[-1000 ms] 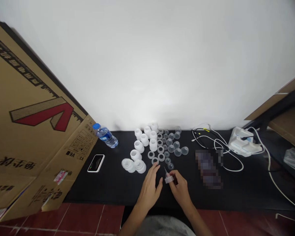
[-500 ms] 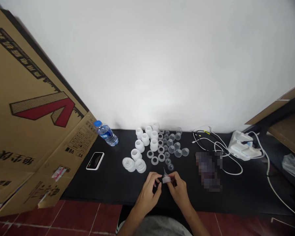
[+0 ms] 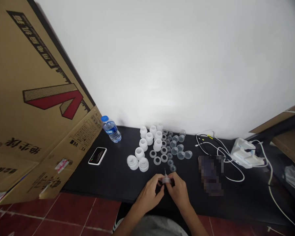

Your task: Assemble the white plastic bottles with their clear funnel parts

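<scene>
Cap [image 3: 166, 180] was between both hands near table's [image 3: 108, 183] front edge, thin nozzle pointing up. Right hand [image 3: 179, 190] held it, thumb and fingers pinched narrow at its side. Left hand [image 3: 151, 192] curled narrow at cap's other side; could not tell whether its fingers gripped or merely touched.

Judged risks: slick, small cap might have slipped if fingers pressed unevenly; nozzle might have bent under a sideways push. Dropped cap could have knocked small discs [image 3: 172, 168] or rings [image 3: 157, 160], loose just beyond hands.
</scene>
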The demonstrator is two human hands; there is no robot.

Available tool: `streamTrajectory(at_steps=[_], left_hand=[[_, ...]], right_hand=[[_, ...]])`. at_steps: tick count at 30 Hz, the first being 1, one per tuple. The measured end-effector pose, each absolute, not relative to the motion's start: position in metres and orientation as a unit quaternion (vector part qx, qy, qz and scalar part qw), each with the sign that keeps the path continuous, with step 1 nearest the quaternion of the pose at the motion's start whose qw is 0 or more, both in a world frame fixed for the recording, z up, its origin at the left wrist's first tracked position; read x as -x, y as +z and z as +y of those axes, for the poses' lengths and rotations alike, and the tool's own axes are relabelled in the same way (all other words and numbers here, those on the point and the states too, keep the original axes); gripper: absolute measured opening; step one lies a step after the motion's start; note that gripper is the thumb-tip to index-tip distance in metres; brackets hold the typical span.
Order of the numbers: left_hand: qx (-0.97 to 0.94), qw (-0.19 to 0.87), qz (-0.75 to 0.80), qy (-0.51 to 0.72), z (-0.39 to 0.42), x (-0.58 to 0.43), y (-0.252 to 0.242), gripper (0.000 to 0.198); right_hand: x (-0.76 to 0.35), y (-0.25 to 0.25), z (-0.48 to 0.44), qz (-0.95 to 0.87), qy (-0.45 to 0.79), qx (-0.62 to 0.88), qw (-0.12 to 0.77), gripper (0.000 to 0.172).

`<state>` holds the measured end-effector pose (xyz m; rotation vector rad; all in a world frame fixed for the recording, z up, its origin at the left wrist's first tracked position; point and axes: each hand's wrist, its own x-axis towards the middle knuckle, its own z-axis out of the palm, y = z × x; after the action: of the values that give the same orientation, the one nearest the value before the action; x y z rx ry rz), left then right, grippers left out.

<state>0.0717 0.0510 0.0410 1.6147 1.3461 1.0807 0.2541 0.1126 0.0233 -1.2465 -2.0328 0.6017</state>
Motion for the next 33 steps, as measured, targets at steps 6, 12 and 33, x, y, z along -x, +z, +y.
streamTrajectory(at_steps=[6,12,33], left_hand=[[-0.636,0.374,0.525,0.424,0.054,-0.070,0.045,0.023],[-0.642,0.347,0.529,0.434,0.058,-0.068,0.043,0.021],[-0.548,0.377,0.560,0.493,0.065,-0.065,0.027,0.017]], right_hand=[[-0.252,0.022,0.118,-0.816,0.145,0.468,0.307,0.025],[-0.248,0.026,0.124,-0.817,0.110,0.478,0.302,0.031],[-0.250,0.049,0.106,-0.808,0.292,0.412,0.304,0.036]])
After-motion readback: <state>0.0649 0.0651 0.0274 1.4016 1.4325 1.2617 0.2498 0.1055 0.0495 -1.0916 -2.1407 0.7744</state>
